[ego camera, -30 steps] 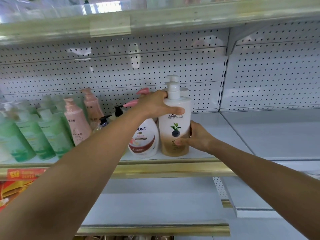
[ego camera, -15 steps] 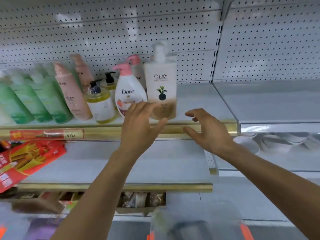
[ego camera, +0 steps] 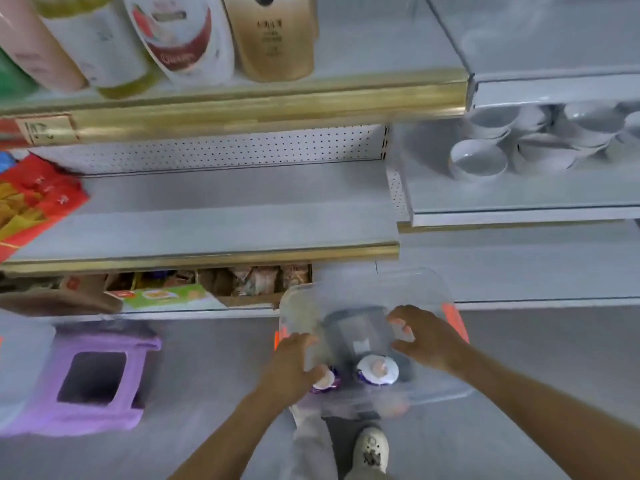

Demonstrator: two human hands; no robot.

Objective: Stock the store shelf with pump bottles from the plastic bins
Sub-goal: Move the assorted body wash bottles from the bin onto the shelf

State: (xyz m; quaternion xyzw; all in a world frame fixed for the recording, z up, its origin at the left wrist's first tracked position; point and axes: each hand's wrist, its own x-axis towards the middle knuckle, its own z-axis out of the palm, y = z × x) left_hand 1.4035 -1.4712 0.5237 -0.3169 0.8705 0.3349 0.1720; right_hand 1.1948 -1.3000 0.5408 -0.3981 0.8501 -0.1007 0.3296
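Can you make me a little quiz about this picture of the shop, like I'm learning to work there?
1. True or false: both hands are reaching into the clear bin on the floor.
2. What stands on the right-hand shelf: A) white bowls, B) shoes, C) books?
3. Fill in: the stool on the floor at the left is coloured ______.

Key
1. True. The left hand touches a bottle there, and the right hand is beside another bottle.
2. A.
3. Purple.
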